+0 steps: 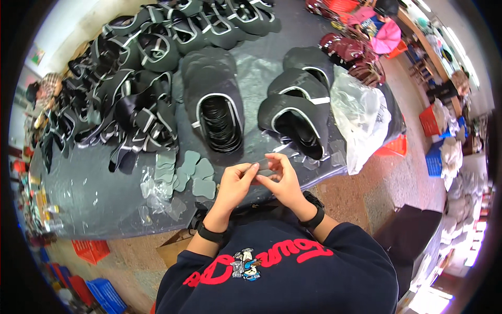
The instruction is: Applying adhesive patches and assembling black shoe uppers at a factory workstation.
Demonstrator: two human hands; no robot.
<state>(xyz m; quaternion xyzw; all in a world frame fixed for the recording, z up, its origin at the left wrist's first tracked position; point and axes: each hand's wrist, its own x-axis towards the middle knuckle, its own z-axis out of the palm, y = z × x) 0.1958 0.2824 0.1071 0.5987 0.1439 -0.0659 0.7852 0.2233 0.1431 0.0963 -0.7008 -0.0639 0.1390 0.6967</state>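
Close to the table's front edge, my left hand and my right hand pinch a thin grey piece between them. It resembles the flat grey-green, wavy-edged pieces lying left of my left hand, though its full shape is hidden by my fingers. Beyond my hands stands a nested stack of black shoe uppers with light trim round their openings. To its right, several more black uppers overlap in a row, apart from my right hand.
Black uppers with light trim pile up on the table's left and far side. Crumpled clear plastic lies beside the grey pieces. A white plastic bag hangs at the right edge, near dark red uppers. A person in pink sits beyond.
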